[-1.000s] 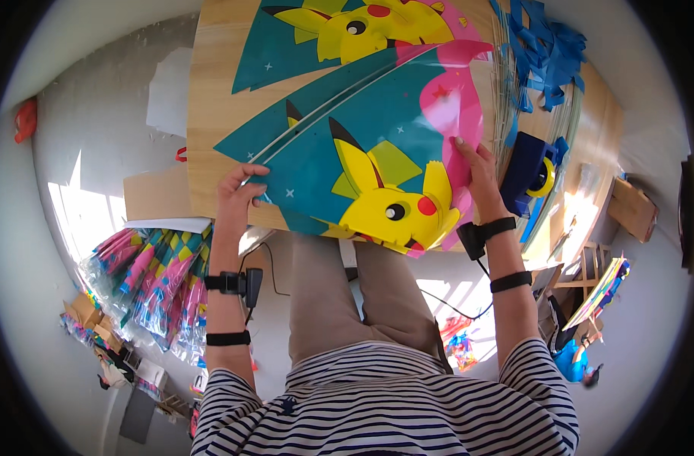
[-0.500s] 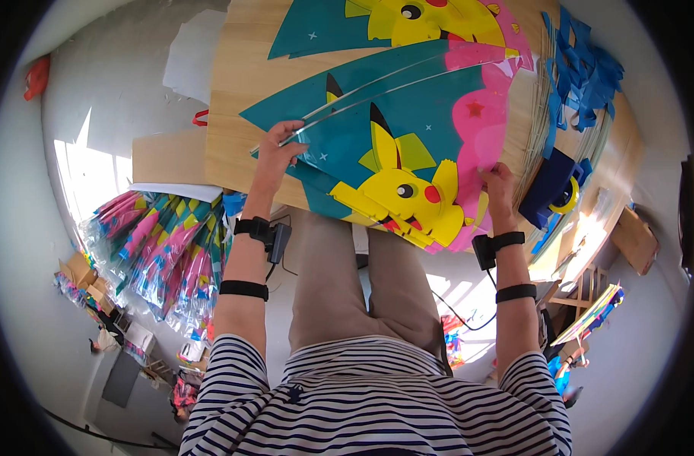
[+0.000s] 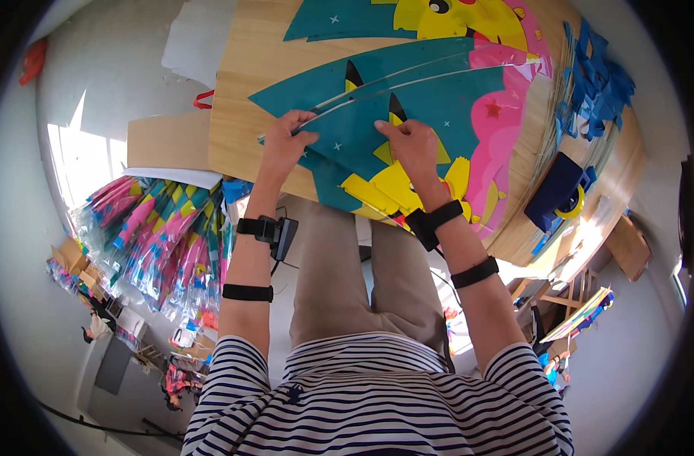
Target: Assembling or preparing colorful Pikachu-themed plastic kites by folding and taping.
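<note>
A teal, pink and yellow kite sail [image 3: 457, 114] with a cartoon figure lies on the wooden table in front of me. Its pale, thin edge strip [image 3: 408, 90] runs from my left hand toward the far right. My left hand [image 3: 287, 143] is closed on the sail's left corner, with thumb and fingers pinching the edge. Over the middle of the sail, by the figure's black-tipped ear, my right hand [image 3: 415, 152] is closed with thumb and forefinger together. What it holds, if anything, cannot be made out. Part of the printed figure is hidden beneath my right hand and wrist.
Another printed sail [image 3: 347, 21] lies at the table's far side. Blue fabric strips [image 3: 596, 83], a bundle of thin rods [image 3: 543, 148] and a dark blue holder [image 3: 554, 194] with a yellow ring are at right. Plastic-wrapped colourful pieces [image 3: 160, 235] hang at left below a cardboard box [image 3: 168, 144].
My right hand has moved left from the sail's pink edge to its teal middle. My left hand keeps its hold at the corner. The view has shifted slightly.
</note>
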`<act>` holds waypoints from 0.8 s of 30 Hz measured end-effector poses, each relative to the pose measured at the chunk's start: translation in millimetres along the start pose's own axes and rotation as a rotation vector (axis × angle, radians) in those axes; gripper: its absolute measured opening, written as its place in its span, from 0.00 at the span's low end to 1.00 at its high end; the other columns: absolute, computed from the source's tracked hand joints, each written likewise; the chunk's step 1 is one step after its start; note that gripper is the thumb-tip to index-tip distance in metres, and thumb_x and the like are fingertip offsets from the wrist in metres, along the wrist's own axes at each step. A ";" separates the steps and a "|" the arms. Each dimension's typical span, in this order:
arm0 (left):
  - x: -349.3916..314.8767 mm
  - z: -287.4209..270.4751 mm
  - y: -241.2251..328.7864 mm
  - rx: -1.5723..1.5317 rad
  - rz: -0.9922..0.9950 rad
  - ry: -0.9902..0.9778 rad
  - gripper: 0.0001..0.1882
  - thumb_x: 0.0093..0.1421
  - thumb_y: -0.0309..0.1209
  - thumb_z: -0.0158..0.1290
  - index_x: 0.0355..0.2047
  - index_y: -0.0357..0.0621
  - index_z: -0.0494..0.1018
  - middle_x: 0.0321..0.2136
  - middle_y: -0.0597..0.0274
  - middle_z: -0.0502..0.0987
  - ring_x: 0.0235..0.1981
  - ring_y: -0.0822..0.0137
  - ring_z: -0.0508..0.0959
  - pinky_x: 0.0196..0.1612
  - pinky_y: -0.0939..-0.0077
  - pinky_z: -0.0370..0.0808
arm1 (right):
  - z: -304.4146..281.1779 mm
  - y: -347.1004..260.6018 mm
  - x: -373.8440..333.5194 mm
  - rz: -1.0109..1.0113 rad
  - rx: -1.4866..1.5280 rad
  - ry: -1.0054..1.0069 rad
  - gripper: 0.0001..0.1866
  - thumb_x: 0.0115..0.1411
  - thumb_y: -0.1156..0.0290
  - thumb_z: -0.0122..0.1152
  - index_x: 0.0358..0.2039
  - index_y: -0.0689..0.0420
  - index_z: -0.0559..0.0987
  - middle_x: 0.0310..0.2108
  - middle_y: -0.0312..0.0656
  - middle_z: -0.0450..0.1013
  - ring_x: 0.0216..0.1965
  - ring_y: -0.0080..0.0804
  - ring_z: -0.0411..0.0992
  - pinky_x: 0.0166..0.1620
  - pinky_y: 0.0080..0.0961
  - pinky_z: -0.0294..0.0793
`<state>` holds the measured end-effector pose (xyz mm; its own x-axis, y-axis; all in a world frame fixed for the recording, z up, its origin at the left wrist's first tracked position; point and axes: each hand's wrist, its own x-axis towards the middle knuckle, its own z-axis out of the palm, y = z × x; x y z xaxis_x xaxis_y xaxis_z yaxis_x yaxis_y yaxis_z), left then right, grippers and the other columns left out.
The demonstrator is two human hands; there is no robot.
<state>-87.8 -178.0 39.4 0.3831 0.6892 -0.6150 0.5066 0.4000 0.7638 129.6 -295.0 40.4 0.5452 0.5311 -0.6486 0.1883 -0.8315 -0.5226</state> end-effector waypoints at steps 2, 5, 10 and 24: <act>0.2 -2.5 1.8 -0.008 -0.025 0.002 0.16 0.52 0.21 0.59 0.44 0.35 0.77 0.36 0.65 0.79 0.38 0.75 0.75 0.43 0.81 0.70 | 15.6 -17.6 -0.6 0.029 0.058 -0.075 0.22 0.51 0.51 0.70 0.26 0.60 0.80 0.23 0.47 0.78 0.28 0.45 0.77 0.33 0.37 0.75; -2.7 -3.3 9.6 -0.050 -0.074 -0.007 0.16 0.52 0.21 0.58 0.43 0.36 0.77 0.34 0.65 0.79 0.36 0.75 0.75 0.40 0.80 0.71 | 36.3 -23.9 -3.7 -0.034 0.069 -0.093 0.21 0.52 0.52 0.70 0.25 0.60 0.80 0.23 0.46 0.78 0.29 0.44 0.77 0.33 0.37 0.75; -8.1 -14.1 11.7 -0.194 -0.178 -0.094 0.16 0.52 0.22 0.59 0.43 0.38 0.78 0.33 0.67 0.78 0.31 0.77 0.74 0.38 0.82 0.71 | 57.0 -19.8 -2.5 -0.044 0.159 -0.189 0.18 0.53 0.56 0.69 0.27 0.60 0.80 0.24 0.45 0.78 0.25 0.40 0.77 0.32 0.34 0.75; -10.1 -13.9 -7.7 -0.434 -0.340 -0.061 0.13 0.65 0.37 0.54 0.43 0.42 0.79 0.37 0.66 0.80 0.38 0.73 0.78 0.43 0.74 0.77 | 70.6 -27.7 -9.8 -0.018 0.420 -0.261 0.17 0.56 0.62 0.70 0.32 0.65 0.79 0.24 0.41 0.77 0.24 0.25 0.76 0.30 0.22 0.75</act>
<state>-106.3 -179.6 42.4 0.3043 0.4467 -0.8414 0.2500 0.8148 0.5230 61.4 -265.7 22.1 0.3119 0.6128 -0.7261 -0.1786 -0.7128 -0.6782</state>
